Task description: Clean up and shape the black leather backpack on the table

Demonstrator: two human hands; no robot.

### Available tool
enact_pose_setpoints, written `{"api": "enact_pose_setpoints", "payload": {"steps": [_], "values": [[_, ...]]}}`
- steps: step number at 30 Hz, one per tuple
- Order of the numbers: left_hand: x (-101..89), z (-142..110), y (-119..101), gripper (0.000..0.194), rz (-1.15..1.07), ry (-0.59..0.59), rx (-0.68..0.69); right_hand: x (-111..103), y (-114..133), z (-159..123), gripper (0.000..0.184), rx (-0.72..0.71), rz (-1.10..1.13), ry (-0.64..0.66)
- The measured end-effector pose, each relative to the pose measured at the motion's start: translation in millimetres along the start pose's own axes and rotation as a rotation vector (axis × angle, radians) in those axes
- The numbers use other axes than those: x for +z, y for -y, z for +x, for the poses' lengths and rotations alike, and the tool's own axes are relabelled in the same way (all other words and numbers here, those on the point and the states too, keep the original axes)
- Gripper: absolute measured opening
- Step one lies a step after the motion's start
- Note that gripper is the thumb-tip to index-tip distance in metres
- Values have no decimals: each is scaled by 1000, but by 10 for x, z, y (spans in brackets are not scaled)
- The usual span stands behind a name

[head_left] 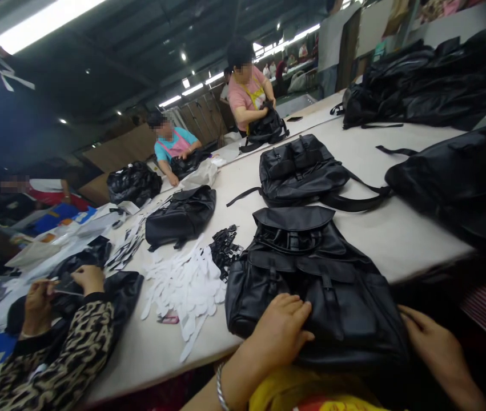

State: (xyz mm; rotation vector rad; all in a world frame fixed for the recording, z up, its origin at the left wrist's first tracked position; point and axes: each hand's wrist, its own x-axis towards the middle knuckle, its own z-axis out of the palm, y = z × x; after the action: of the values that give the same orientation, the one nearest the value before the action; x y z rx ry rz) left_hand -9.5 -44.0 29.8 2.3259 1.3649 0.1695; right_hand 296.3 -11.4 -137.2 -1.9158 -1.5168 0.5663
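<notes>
A black leather-look backpack (345, 285) lies on the table edge right in front of me, its flap towards the far side and its two buckled front pockets facing up. My left hand (283, 325) rests on the front of it, below the left pocket, fingers laid together over the surface and thumb apart. At the lower right side of the backpack is my right hand (433, 342), closed on its edge, with the fingertips partly hidden by the bag. Left of the backpack are a heap of white strips (195, 279) and a small pile of black buckled straps (225, 245).
Another black backpack (298, 171) lies beyond mine, and a smaller black bag (183, 214) to the left. More black bags (426, 85) are heaped at right. A co-worker's hands (91, 279) work at near left; two people handle black bags across the table (243, 177).
</notes>
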Motion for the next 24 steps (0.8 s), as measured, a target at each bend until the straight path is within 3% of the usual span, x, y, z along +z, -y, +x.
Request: {"api": "enact_pose_setpoints", "payload": {"steps": [2, 5, 9, 12, 15, 18, 21, 24], "values": [[54, 28, -95, 51, 31, -10, 32, -207, 299, 7, 35, -41, 29, -76], [-86, 105, -96, 39, 19, -48, 88, -406, 918, -6, 35, -276, 73, -108], [-385, 267, 231, 38, 79, -233, 25, -333, 1500, -66, 42, -629, -51, 185], [-416, 318, 492, 40, 125, -193, -110, -215, 1588, -131, 40, -734, -189, 362], [-326, 254, 558, 47, 73, -24, -181, -229, 1548, -109, 34, -669, -169, 495], [-321, 212, 549, 52, 20, 33, -168, -301, 1567, 118, 29, -478, -4, 535], [-455, 382, 710, 40, -42, -24, -166, -204, 1660, 547, 26, -208, 142, 432], [-579, 765, 1058, 33, -7, -114, -288, 137, 1749, 1001, 26, 155, 274, 483]]}}
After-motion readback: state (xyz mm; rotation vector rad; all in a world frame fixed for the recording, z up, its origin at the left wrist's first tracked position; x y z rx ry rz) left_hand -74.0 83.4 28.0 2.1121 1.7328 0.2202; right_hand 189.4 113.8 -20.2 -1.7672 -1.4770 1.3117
